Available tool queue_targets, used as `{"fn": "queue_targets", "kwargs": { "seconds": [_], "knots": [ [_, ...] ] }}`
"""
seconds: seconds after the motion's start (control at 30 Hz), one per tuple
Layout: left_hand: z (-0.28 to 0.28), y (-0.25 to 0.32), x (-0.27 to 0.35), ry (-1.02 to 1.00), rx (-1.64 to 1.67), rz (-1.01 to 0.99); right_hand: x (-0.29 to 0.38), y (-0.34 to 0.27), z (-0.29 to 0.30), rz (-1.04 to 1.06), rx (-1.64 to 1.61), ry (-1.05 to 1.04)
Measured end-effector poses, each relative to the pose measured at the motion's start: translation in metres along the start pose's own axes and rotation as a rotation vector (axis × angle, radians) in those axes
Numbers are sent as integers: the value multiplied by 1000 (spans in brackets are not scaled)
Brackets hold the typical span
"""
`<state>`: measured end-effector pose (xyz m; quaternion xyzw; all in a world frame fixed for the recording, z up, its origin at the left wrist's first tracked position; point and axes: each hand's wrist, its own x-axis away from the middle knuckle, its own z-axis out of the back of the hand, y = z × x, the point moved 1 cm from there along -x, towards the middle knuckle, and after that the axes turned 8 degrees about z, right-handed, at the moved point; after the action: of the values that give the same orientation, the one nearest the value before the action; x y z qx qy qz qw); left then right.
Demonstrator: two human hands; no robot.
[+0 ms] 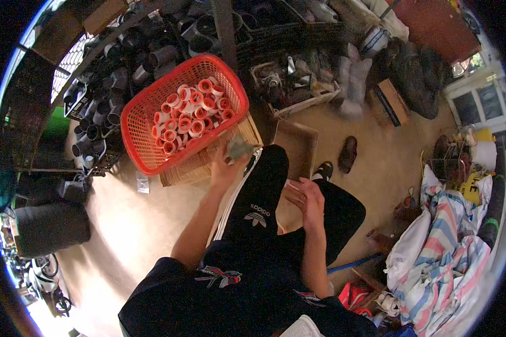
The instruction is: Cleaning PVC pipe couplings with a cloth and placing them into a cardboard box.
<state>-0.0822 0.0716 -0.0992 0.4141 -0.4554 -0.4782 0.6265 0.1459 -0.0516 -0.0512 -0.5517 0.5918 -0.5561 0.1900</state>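
A red plastic basket (130,126) with mesh walls stands tilted on a cardboard box (185,170) ahead of me to the left. Inside it lies a heap of short white pipe fittings (184,124) with orange-red insides. Close to the basket's near side, my left hand (225,166) grips a small grey-green item (239,148), too blurred to name. My right hand (310,200) hangs between my knees, its fingers bent towards the left. Whether it holds something is not plain. An open cardboard box (297,145) sits on the floor beyond it.
Dark pipe fittings (164,54) crowd the shelves behind the basket. A white crate (308,101) of mixed parts lies further off. A dark sandal (348,155) rests on the floor. Striped sacks (442,252) lie at right, and a dark grey roll (52,229) stands at left.
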Motion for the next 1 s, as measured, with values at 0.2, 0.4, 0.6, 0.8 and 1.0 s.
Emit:
{"fn": "queue_targets", "kwargs": {
  "seconds": [0.2,0.4,0.6,0.8,1.0],
  "knots": [
    [6,-96,-10,-325,38,446,-64,98,89,-235,67,261],
    [2,-20,41,-118,-339,-139,-127,235,122,-594,-87,346],
    [18,-10,37,-162,-366,40,-184,329,140,-855,-243,205],
    [35,1,20,-204,-365,171,-198,344,148,-711,-570,114],
    [34,-7,12,-185,-325,135,-214,316,186,-395,-858,145]
  ]
}}
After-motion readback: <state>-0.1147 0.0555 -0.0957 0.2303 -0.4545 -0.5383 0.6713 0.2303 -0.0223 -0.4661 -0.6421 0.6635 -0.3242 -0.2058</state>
